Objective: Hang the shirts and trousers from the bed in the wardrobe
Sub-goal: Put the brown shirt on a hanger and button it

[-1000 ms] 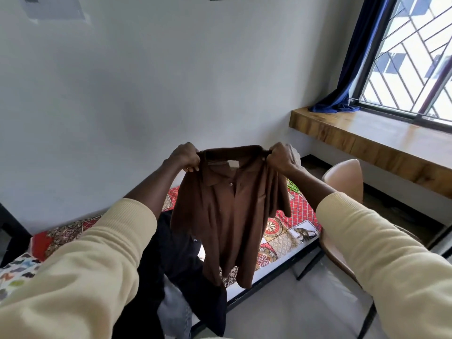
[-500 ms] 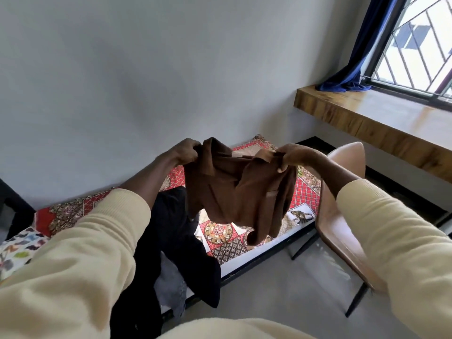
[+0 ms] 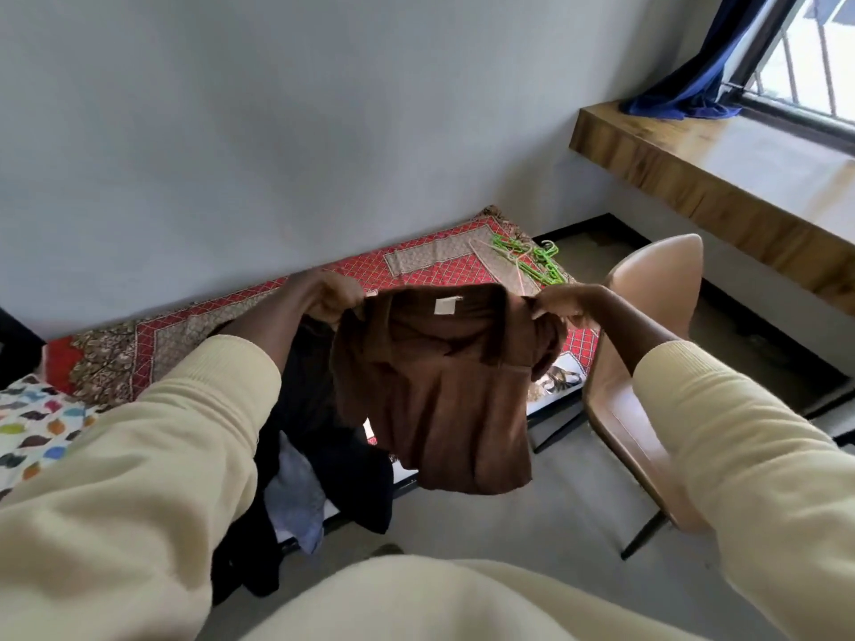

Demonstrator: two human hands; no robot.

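Note:
A brown polo shirt (image 3: 439,400) hangs in the air over the bed's front edge, its collar and white label turned up towards me. My left hand (image 3: 335,296) pinches its left shoulder and my right hand (image 3: 562,303) pinches its right shoulder. Dark clothes (image 3: 314,409) and a pale blue garment (image 3: 298,497) lie heaped on the bed (image 3: 194,326) below my left arm and spill over its edge. Green and cream hangers (image 3: 527,261) lie on the far end of the red patterned bedspread. No wardrobe is in view.
A beige plastic chair (image 3: 647,326) stands close to the bed on the right. A wooden ledge (image 3: 721,178) runs under the barred window, with a blue curtain (image 3: 694,81) on it. A colourful pillow (image 3: 32,427) lies at the left. Grey floor lies below.
The shirt has been flipped over and spread flat between my hands, with the label side now up. My view has tilted down, bringing the hangers into sight.

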